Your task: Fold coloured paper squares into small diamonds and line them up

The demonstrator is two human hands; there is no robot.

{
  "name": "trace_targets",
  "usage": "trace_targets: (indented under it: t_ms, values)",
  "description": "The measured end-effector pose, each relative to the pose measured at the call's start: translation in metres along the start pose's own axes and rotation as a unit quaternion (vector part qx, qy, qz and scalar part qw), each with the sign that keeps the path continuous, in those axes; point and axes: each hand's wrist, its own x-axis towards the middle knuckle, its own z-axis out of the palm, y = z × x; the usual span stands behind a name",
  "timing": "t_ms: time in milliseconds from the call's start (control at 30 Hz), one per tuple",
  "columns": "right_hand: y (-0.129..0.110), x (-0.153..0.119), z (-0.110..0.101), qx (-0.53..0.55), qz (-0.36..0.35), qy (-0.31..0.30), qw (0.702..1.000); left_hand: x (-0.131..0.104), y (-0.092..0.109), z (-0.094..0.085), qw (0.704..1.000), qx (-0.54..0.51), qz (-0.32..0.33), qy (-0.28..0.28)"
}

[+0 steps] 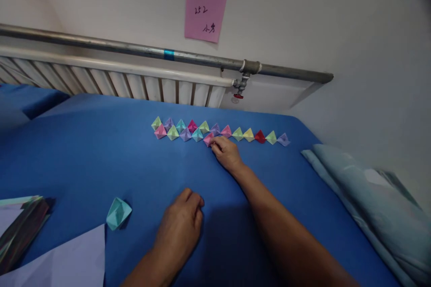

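Head view, forward and down

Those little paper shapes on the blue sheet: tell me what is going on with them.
A person's right hand reaches out and touches a pink folded paper piece in a double row of small pastel folded paper pieces on the blue sheet. The left hand rests loosely curled on the sheet, holding nothing. A teal folded paper boat lies apart, nearer the person, beside a stack of coloured paper sheets.
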Motion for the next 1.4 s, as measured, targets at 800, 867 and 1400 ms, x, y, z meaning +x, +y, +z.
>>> trace_targets:
  t_ms: [800,867,1400]
  values:
    - [-0.003,0.004,0.004,-0.032,0.043,0.017,0.998,-0.004,0.006,0.003,0.998,0.042,-0.011,-0.041]
    - [-0.004,0.004,0.004,-0.042,0.048,0.015,0.998,-0.004,0.006,0.004,0.998,0.043,-0.01,-0.041]
    - [-0.008,0.005,0.002,-0.097,0.061,0.004,0.993,-0.004,0.008,0.003,0.997,0.053,-0.012,-0.058]
